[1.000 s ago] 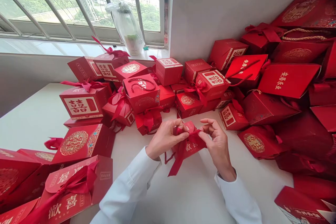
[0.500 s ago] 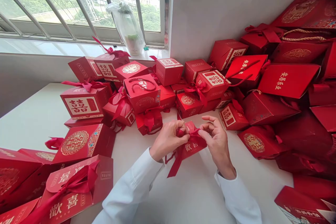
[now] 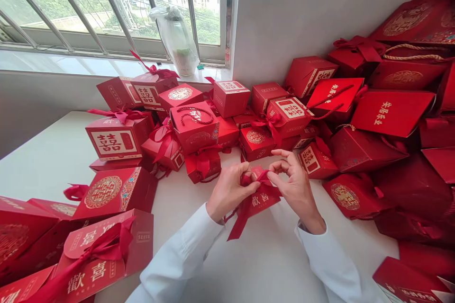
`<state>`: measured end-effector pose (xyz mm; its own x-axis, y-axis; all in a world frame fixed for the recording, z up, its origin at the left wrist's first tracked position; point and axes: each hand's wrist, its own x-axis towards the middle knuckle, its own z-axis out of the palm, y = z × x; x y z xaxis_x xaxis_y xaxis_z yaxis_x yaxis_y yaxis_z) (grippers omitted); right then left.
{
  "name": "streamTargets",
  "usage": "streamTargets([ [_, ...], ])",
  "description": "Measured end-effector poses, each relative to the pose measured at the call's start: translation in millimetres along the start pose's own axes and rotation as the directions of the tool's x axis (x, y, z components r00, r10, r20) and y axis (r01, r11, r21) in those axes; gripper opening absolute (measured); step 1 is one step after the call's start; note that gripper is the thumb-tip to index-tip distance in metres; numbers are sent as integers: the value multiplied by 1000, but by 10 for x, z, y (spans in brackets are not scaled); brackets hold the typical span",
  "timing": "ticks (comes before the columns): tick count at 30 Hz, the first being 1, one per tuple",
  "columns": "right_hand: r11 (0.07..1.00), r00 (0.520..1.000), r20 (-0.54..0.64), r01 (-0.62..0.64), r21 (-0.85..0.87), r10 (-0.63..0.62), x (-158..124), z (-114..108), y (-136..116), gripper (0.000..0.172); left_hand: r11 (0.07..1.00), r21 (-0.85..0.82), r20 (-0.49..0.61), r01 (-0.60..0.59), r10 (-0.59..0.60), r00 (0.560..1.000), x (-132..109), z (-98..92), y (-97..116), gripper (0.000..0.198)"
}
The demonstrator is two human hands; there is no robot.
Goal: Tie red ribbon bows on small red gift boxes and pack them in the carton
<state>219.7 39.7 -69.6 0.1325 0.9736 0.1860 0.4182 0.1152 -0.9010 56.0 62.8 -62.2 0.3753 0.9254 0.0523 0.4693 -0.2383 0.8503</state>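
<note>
The left hand [image 3: 228,191] pinches the red ribbon [image 3: 239,225] on a small red gift box [image 3: 260,200], while the half-open right hand [image 3: 296,189] seemingly touches the ribbon, with stacked boxes [image 3: 256,143] at twelve o'clock.

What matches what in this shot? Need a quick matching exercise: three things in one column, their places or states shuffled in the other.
Things:
1. left hand
2. plastic bag
3. red bags

Places or states:
A. heaped against the wall
B. on the windowsill
C. pinching the ribbon

Pairs: 1-C, 2-B, 3-A
</note>
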Motion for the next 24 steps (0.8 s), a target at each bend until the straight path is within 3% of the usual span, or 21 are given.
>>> streamTargets([
  [6, 989, 1000, 9, 10, -148, -8, 67, -25, -120, 40, 999, 24, 36, -27, 26, 999, -9, -41, 6, 24],
  [14, 998, 994, 110, -7, -60, 14, 152, -100, 31, 38, 975, -221, 119, 40, -14, 993, 31, -184, -60, 36],
  [19, 963, 986, -15, 158, -219, -165, 61, -125, -144, 27, 964, -254, 125, 83, -52, 991, 27, -194, -69, 38],
  [22, 919, 962, 40, 272, -284, -272, -20, -85, -266, 10, 949, -304, 132, 89, -50, 990, 18, -194, -79, 35],
  [24, 908, 953, 110, 304, -289, -284, -57, -31, -282, 9, 943, -321, 132, 84, -43, 990, 14, -194, -89, 34],
])
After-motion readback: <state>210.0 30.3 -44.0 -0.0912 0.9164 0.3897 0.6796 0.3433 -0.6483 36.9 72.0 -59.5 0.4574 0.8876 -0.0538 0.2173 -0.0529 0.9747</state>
